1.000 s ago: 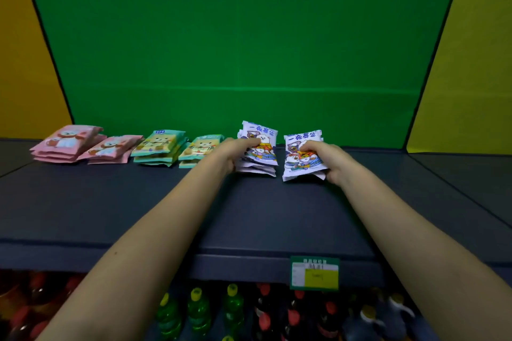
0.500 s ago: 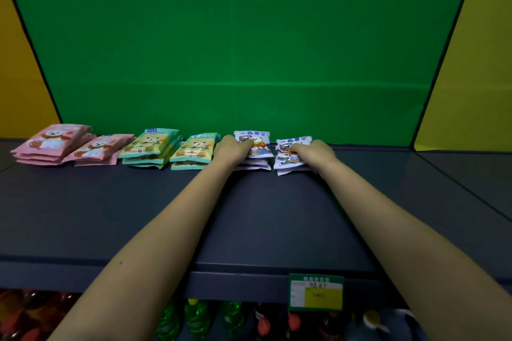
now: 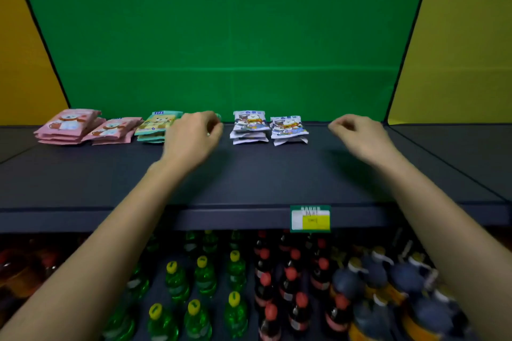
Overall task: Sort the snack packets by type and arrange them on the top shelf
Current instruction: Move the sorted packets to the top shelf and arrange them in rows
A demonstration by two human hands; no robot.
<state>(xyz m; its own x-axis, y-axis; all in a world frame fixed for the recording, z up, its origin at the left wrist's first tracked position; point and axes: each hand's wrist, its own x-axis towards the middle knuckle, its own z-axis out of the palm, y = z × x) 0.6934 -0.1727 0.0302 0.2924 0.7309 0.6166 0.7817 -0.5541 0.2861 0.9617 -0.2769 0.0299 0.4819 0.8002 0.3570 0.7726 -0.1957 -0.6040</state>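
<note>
The left grip (image 3: 194,138) and right grip (image 3: 360,137) hang loose, holding nothing, likely because the white packets (image 3: 250,122) at 12 o'clock look sorted.

Pink flat plastic snack packets (image 3: 69,123) at ten o'clock carry a cartoon bear; mint-green packets (image 3: 158,122) show a yellow bear; white packets (image 3: 250,120) at twelve have blue-and-orange cartoons.

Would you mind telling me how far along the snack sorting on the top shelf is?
Done: the pink packets, green packets and white packets lie grouped by type in a row along the back of the top shelf. In hand: nothing; the left hand and right hand hover empty, fingers loosely curled. Left: no loose packet shows, so at most straightening seems to remain.
</note>
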